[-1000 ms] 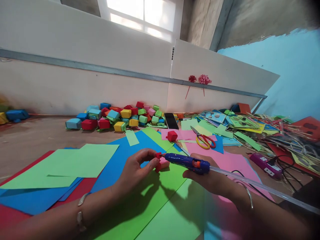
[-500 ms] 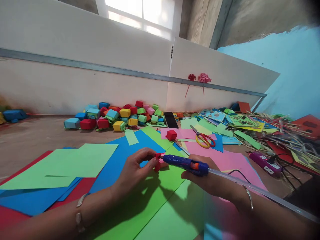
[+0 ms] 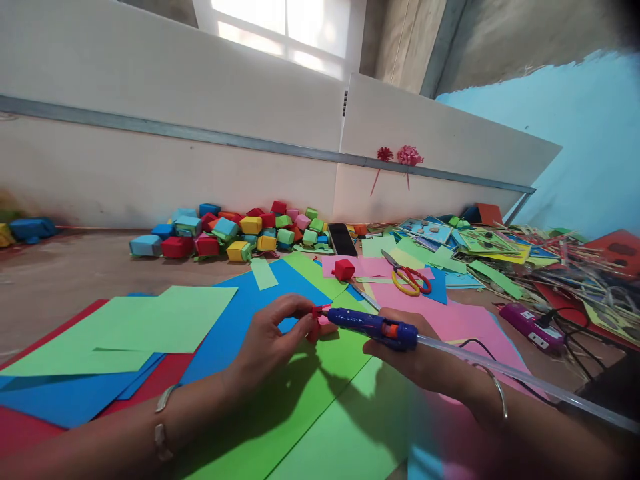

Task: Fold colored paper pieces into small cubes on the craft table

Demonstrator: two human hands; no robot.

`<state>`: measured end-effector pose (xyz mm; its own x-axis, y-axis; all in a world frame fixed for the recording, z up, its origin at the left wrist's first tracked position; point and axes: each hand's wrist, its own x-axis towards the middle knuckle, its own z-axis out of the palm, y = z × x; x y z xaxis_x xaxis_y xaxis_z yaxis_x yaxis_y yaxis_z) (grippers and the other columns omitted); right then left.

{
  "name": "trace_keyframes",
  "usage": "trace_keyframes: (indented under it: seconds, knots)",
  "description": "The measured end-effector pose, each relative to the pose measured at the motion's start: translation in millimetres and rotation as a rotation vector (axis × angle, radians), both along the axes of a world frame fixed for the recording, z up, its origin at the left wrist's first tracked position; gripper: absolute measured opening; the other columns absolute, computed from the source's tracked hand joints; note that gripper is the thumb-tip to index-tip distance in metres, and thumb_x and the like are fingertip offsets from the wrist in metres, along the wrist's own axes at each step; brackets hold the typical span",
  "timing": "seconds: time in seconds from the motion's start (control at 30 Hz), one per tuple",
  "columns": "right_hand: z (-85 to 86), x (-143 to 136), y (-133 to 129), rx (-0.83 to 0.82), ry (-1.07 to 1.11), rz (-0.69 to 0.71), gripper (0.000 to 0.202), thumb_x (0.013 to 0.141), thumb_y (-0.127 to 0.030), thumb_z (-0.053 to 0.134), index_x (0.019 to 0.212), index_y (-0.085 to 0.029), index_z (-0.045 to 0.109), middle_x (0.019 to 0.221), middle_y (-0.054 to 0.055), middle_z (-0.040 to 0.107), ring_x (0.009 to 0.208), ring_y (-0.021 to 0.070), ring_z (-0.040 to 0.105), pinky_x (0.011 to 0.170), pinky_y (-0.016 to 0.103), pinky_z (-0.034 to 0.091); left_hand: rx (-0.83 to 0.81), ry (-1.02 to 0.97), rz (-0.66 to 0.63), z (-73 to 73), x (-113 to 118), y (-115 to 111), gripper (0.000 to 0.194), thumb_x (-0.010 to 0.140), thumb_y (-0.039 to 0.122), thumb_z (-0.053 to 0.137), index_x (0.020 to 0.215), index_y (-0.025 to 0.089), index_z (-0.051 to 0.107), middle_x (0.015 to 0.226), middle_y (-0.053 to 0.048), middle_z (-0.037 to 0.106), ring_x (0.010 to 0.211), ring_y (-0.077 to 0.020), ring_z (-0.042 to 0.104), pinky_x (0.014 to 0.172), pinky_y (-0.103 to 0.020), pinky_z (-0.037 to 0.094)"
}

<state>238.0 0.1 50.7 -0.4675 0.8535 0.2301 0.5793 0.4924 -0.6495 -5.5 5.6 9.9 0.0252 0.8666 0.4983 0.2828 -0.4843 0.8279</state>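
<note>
on our table (image 3: 90,267), left hand (image 3: 270,337) pinches red paper (image 3: 313,329), right hand (image 3: 420,363) grips glue gun (image 3: 357,321) at its three o'clock; we're probably gluing, pressing needed next.

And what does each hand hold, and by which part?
Left hand: a small red paper piece, by its left side. Right hand: the blue hot-glue gun, by its rear part; handle hidden.

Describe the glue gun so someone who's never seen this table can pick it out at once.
On the table, go to the coloured sheets in front, then to the right hand above them. It holds the glue gun, tip at the red paper piece in the left hand. Unlike the scissors beyond, it is dark blue, with an orange part and a long clear rod out the back.
</note>
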Motion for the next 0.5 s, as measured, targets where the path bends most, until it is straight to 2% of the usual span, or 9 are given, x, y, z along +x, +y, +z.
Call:
trace_keyframes:
  seconds: [0.17,0.37,0.43,0.5]
  knots:
    - [0.6,-0.6,-0.3,0.019,-0.009,0.013,0.029,0.085,-0.038,0.068,0.070,-0.021,0.050,0.064,-0.004,0.052,0.057,0.0110,0.043,0.054,0.024,0.034,-0.034,-0.037,-0.027,-0.9,0.4,-0.4,0.014,0.082,0.032,0.064,0.077,0.020,0.070,0.068,0.000,0.067,0.062,-0.0152,0.064,0.061,-0.026,0.052]
    - [-3.9,6.0,11.9,0.085,0.015,-0.005,0.029,0.084,-0.040,0.068,0.070,-0.023,0.050,0.062,-0.003,0.051,0.056,0.0136,0.044,0.053,0.027,0.036,-0.205,-0.185,-0.069,-4.1,-0.7,1.4,0.023,0.079,0.042,0.071,0.076,0.019,0.069,0.068,-0.001,0.066,0.063,-0.0162,0.064,0.056,-0.025,0.051]
    - [-1.8,19.4,23.2,0.155,0.022,-0.079,0.027,0.085,-0.043,0.066,0.072,-0.023,0.053,0.062,-0.002,0.053,0.056,0.0151,0.047,0.054,0.028,0.037,-0.279,-0.239,-0.092,-4.4,0.7,-0.1,0.027,0.077,0.045,0.074,0.076,0.019,0.068,0.065,-0.001,0.065,0.056,-0.0150,0.061,0.051,-0.024,0.050]
    - [5.4,43.8,39.5,0.258,-0.035,-0.228,0.024,0.089,-0.045,0.063,0.080,-0.023,0.056,0.066,-0.001,0.057,0.059,0.0169,0.050,0.056,0.029,0.038,-0.366,-0.308,-0.101,-0.7,6.4,-6.2,0.030,0.074,0.048,0.076,0.077,0.019,0.068,0.063,0.000,0.065,0.053,-0.0150,0.060,0.047,-0.024,0.048]
